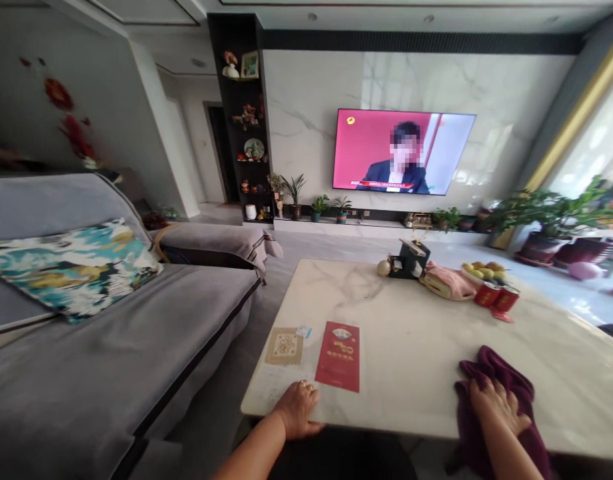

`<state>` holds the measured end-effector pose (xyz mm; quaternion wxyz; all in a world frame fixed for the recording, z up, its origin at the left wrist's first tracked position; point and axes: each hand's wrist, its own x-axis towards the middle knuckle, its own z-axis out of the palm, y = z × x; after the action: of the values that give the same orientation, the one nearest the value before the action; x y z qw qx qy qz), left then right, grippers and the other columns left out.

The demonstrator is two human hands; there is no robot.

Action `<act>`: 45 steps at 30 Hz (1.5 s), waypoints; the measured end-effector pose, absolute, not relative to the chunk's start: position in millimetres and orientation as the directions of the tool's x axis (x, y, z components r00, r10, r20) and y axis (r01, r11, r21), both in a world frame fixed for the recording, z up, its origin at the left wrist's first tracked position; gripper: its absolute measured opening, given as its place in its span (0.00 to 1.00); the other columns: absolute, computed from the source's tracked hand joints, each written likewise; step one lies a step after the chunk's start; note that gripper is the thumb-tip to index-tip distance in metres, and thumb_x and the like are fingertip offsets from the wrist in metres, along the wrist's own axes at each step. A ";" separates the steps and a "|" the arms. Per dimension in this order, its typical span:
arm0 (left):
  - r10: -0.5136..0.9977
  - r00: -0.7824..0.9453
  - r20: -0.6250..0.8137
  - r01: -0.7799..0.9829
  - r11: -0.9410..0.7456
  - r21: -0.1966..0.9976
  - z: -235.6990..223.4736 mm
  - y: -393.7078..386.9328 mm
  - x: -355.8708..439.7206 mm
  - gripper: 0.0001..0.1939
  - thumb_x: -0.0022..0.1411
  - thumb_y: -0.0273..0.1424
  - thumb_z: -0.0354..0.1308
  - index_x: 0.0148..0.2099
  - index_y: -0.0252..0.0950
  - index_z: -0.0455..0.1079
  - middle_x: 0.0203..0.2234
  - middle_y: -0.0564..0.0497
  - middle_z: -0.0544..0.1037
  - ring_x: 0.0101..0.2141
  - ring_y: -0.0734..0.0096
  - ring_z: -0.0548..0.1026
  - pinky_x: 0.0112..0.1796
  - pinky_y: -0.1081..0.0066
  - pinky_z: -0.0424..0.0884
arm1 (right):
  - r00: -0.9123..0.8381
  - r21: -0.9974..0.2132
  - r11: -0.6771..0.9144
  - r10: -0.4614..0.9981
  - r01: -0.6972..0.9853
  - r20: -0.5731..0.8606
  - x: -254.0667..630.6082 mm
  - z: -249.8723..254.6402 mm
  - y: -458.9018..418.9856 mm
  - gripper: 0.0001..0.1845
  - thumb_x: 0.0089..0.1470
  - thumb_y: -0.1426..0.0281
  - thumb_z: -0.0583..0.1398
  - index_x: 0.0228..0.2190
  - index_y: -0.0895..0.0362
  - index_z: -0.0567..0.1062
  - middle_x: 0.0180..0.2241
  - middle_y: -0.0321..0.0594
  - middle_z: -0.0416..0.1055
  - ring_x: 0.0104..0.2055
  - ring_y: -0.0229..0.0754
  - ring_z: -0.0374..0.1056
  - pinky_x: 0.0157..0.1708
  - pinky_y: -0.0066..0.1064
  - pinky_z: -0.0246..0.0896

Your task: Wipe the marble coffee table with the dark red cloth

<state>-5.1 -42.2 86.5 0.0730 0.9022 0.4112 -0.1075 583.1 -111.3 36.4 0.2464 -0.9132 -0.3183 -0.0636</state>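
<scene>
My left hand (pixel 297 407) rests on the near left edge of a white marble table (pixel 411 347), fingers curled over the rim, a ring on one finger, holding nothing. Just right of it lies a red envelope (pixel 338 355). My right hand (pixel 496 404) lies flat with fingers spread on a dark purple cloth (pixel 501 380) at the near right of the table, pressing it down.
A beige card (pixel 285 346) lies beside the red envelope. At the far end stand a black holder (pixel 411 259), a pink bag (pixel 449 281), a fruit plate (pixel 484 271) and two red cans (pixel 497 297). A grey sofa (pixel 111 347) with a patterned cushion (pixel 71 265) stands left.
</scene>
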 end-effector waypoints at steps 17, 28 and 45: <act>0.728 0.641 -0.242 0.767 -0.623 0.156 99.1 -44.8 -8.0 0.36 0.68 0.52 0.70 0.67 0.32 0.79 0.66 0.31 0.83 0.69 0.35 0.77 0.73 0.44 0.70 | 0.481 -0.144 -0.474 0.876 0.869 0.017 385.9 63.9 -102.5 0.37 0.73 0.57 0.50 0.77 0.40 0.72 0.84 0.34 0.60 0.88 0.57 0.49 0.83 0.58 0.50; 0.748 0.611 -0.258 0.791 -0.581 0.190 89.2 -40.7 -8.8 0.33 0.69 0.48 0.70 0.68 0.34 0.80 0.67 0.33 0.82 0.70 0.37 0.76 0.74 0.46 0.69 | -0.039 -0.329 0.023 0.998 0.944 -0.040 307.8 97.5 -6.5 0.36 0.72 0.55 0.60 0.77 0.37 0.71 0.85 0.32 0.59 0.88 0.61 0.47 0.85 0.63 0.42; 0.749 0.611 -0.259 0.771 -0.636 -0.020 -23.6 -10.1 -32.0 0.25 0.73 0.16 0.53 0.62 0.40 0.82 0.59 0.40 0.88 0.62 0.51 0.83 0.67 0.53 0.78 | 0.236 -0.308 -0.251 0.968 0.918 -0.083 350.7 117.7 172.5 0.36 0.77 0.56 0.51 0.80 0.43 0.66 0.86 0.42 0.54 0.88 0.60 0.43 0.82 0.62 0.45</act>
<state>-32.0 -10.1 -23.6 0.0467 0.8961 0.4240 -0.1223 350.7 172.5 117.7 0.0975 -0.7802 -0.6043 0.1288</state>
